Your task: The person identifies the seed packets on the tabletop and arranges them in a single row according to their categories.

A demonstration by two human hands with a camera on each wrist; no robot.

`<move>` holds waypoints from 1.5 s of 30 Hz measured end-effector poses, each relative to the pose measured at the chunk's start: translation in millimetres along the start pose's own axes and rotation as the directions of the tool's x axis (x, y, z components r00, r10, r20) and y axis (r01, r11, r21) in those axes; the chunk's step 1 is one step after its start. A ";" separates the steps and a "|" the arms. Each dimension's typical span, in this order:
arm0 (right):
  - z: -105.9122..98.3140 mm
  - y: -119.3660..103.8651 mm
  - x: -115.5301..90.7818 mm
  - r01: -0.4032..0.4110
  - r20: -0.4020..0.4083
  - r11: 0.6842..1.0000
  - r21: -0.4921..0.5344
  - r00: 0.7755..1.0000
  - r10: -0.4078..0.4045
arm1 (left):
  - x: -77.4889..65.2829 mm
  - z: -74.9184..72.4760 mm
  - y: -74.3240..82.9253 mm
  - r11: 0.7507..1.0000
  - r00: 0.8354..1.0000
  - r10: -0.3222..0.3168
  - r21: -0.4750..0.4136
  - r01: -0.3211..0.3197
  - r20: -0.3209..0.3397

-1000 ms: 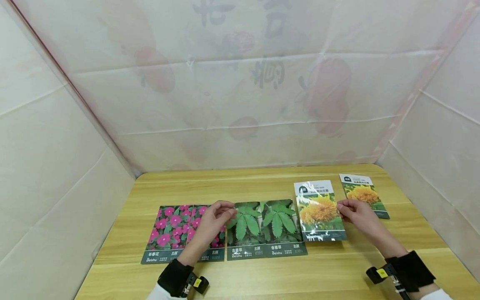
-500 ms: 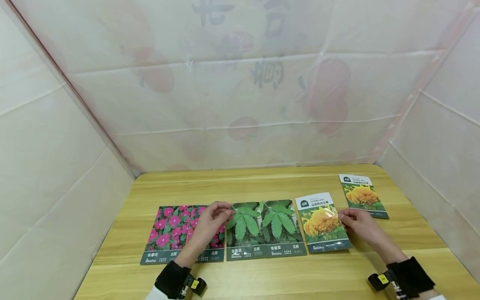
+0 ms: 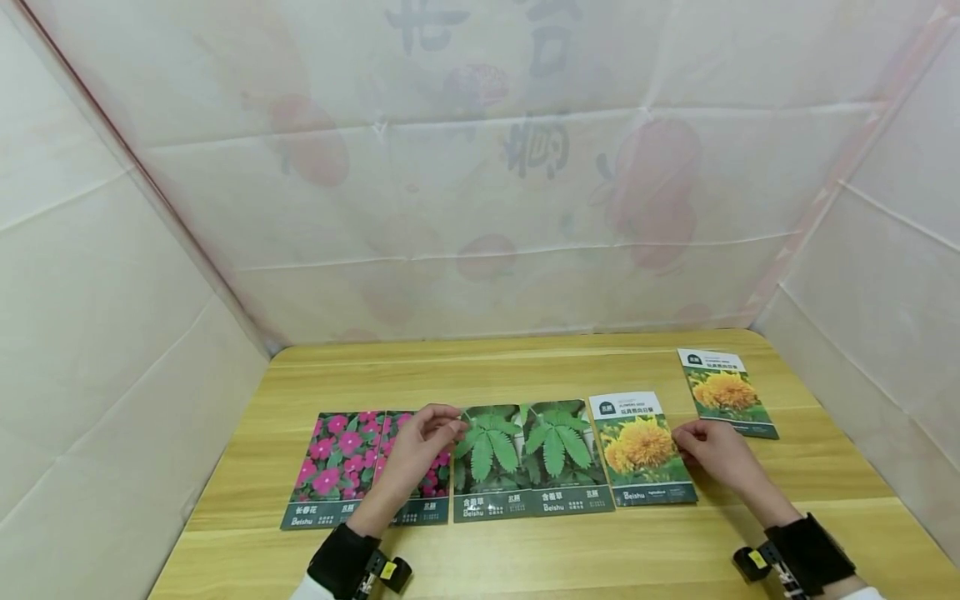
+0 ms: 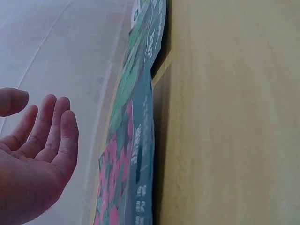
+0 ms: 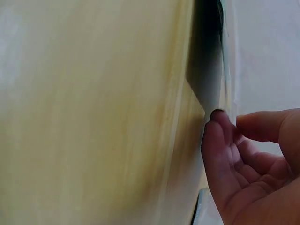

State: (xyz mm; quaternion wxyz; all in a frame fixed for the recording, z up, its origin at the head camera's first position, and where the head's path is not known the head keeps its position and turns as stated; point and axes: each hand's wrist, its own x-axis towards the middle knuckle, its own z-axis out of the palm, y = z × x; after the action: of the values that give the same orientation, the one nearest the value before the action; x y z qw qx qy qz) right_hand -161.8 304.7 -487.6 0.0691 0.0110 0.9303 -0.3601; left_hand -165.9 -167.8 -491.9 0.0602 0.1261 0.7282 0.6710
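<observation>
My right hand point(image 3: 718, 454) pinches the right edge of a yellow-flower seed packet point(image 3: 641, 446) between thumb and fingers. Seen from the right wrist, that packet is edge-on, close over the table. To its left lie two green-leaf seed packets point(image 3: 564, 450) side by side. Further left are two pink-flower seed packets point(image 3: 337, 467), the right one partly hidden by my left hand point(image 3: 423, 442). That hand hovers with relaxed fingers and nothing in them; the left wrist view shows its palm and fingers point(image 4: 68, 136) apart from the packets.
A second yellow-flower seed packet point(image 3: 727, 392) lies at the right rear of the wooden table point(image 3: 525, 558), beyond my right hand. Pale printed cloth point(image 3: 480, 208) hangs behind the table, with plain cloth along both sides.
My right hand has brought the yellow-flower packet down towards the front, level with the green-leaf packets, and straightened it from a slight tilt. The left hand has barely moved.
</observation>
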 end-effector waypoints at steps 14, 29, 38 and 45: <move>-42.6 11.7 16.0 0.089 -0.235 0.937 -0.338 0.956 -0.175 | -0.6 -3.4 17.3 0.996 0.994 -0.092 0.002 0.092 -0.057; -73.4 38.7 52.9 -0.241 -0.100 0.865 -0.441 0.971 0.219 | -5.5 -7.9 31.3 0.992 0.986 -0.130 -0.023 0.128 -0.109; -69.8 44.6 59.5 -0.328 -0.078 0.864 -0.382 0.943 0.324 | -6.6 -14.1 23.1 0.997 0.993 -0.076 -0.008 0.076 -0.091; -77.1 48.9 63.3 -0.232 -0.011 0.868 -0.439 0.967 0.253 | -0.4 -25.0 -16.9 0.999 0.995 -0.036 0.017 0.038 -0.094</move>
State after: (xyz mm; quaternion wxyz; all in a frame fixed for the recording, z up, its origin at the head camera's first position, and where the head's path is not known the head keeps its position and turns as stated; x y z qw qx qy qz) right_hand -230.4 390.8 -472.5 0.1364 0.1033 0.9765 -0.1312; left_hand -173.7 -193.1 -506.4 0.0373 0.0815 0.7386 0.6682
